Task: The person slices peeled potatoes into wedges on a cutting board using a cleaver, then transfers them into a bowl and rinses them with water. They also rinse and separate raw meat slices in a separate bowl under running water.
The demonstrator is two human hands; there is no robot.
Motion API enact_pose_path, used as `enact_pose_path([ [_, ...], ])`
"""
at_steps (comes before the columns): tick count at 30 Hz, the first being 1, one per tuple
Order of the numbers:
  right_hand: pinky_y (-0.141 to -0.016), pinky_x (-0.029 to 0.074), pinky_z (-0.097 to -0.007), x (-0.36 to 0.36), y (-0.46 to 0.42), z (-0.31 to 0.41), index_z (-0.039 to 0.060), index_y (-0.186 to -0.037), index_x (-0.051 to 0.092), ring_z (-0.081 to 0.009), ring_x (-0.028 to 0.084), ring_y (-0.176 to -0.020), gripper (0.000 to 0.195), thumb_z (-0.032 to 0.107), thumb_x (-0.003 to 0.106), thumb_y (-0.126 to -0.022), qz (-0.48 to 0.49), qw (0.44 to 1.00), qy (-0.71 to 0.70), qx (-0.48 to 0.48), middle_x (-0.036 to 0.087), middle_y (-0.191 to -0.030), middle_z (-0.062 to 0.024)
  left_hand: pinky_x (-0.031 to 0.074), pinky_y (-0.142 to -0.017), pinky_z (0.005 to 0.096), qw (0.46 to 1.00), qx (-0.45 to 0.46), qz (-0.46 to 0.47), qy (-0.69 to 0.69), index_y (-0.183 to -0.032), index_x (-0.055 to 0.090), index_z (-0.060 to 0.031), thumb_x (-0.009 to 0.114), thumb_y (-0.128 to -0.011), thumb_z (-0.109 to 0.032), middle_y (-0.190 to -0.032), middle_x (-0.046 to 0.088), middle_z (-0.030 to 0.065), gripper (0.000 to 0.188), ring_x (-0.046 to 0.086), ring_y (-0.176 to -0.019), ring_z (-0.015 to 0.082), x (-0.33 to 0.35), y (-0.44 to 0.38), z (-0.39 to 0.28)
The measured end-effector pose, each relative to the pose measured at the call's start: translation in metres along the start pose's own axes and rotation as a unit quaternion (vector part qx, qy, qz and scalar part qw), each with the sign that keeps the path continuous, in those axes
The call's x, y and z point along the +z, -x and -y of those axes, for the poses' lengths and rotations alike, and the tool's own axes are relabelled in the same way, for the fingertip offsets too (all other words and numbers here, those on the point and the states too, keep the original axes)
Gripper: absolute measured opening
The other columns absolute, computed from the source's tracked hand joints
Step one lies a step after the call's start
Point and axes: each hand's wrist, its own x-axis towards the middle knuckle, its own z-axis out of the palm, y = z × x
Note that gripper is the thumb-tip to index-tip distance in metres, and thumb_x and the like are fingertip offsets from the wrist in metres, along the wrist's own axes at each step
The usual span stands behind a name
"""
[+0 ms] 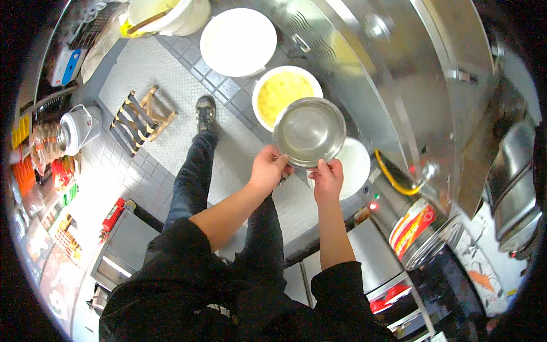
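Observation:
Both my hands grip the near rim of a round stainless steel bowl [310,128]. My left hand [268,169] pinches it at the lower left, thumb on top. My right hand [327,177] has hold of it at the lower right. The bowl's inside faces up, shiny and greyish; I cannot tell if it holds clear liquid. Beyond it stands a white round tub [257,104] with yellow, lumpy contents, partly covered by the bowl. Behind my right hand is a white round lid or container [357,169], partly hidden.
A large white round lid or container top [238,42] and a white bucket [188,17] stand farther off. Steel kitchen equipment [367,77] lines the right. At left are a folding stool [141,119], a lidded bucket [81,128] and a fire extinguisher [113,215]. A mat [239,171] covers the floor.

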Motion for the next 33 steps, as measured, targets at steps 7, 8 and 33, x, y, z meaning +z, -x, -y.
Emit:
enact_pose_path([
  [7,-0.057,0.054,-0.0313,0.241,-0.055,0.053,0.0077,-0.097,0.051,-0.0172,0.065,-0.069,0.013,0.009,0.063,-0.098,0.153,0.987,0.033,0.027,0.065,-0.089,-0.0072,0.059,-0.066,0.0306,0.982,0.128,-0.105,0.090,-0.091,0.050,-0.0040,0.060,-0.099,-0.004,-0.083,0.064,0.0074,0.013,0.068,-0.069,0.0174,-0.081,-0.034,-0.191],
  [8,-0.059,0.053,-0.0320,0.273,-0.063,0.059,0.0085,-0.096,0.050,-0.0174,0.065,-0.071,0.014,0.010,0.064,-0.098,0.167,0.985,0.036,0.030,0.065,-0.088,-0.0063,0.059,-0.065,0.0302,0.981,0.142,-0.105,0.086,-0.091,0.049,-0.0044,0.060,-0.099,-0.005,-0.083,0.064,0.0075,0.014,0.068,-0.069,0.0171,-0.095,-0.043,-0.216],
  [33,-0.056,0.058,-0.0421,0.707,-0.108,0.137,-0.0016,-0.093,0.050,-0.0282,0.066,-0.067,0.018,0.004,0.067,-0.091,0.169,0.898,0.334,-0.230,0.057,-0.091,-0.0168,0.061,-0.073,0.0320,0.902,0.084,0.013,0.422,-0.112,0.059,0.0071,0.048,-0.102,-0.004,-0.098,0.067,0.0147,0.019,0.068,-0.081,0.0206,-0.230,-0.207,-0.497],
])
